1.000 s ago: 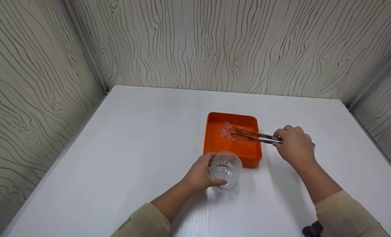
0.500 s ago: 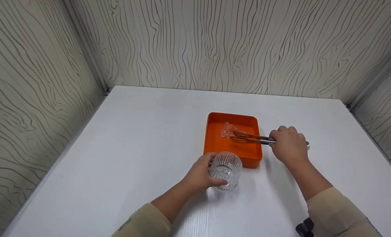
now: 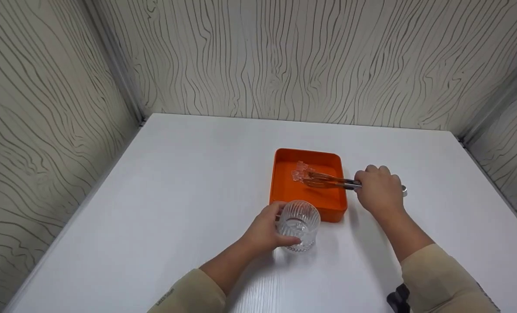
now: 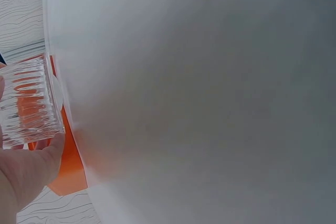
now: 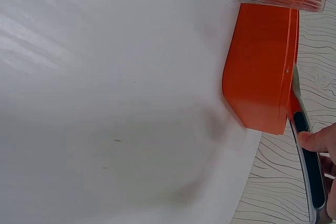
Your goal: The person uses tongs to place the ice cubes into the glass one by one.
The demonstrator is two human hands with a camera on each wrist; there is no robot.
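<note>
A ribbed clear glass [image 3: 301, 219] stands on the table at the near edge of an orange tray [image 3: 280, 191]. My left hand [image 3: 265, 232] grips it from the left, thumb on the near side; the left wrist view shows the glass [image 4: 29, 103] against the tray's orange wall. Metal tongs [image 3: 349, 184] with dark grips are held in my right hand [image 3: 381, 189], which reaches in from the right. Their tips are down inside the tray, at a small heap of clear ice-like pieces [image 3: 301, 171]. Whether a piece sits between the tips cannot be told.
The white table [image 3: 188, 182] spreads out around the tray, with wood-patterned panels [image 3: 249, 61] at its back and sides. A small black object [image 3: 398, 299] shows beside the right sleeve near the front edge.
My right hand has moved slightly left and toward me with the tongs. The tong tips have shifted to the near side of the ice-like heap and drawn closer together. My left hand and glass stay put.
</note>
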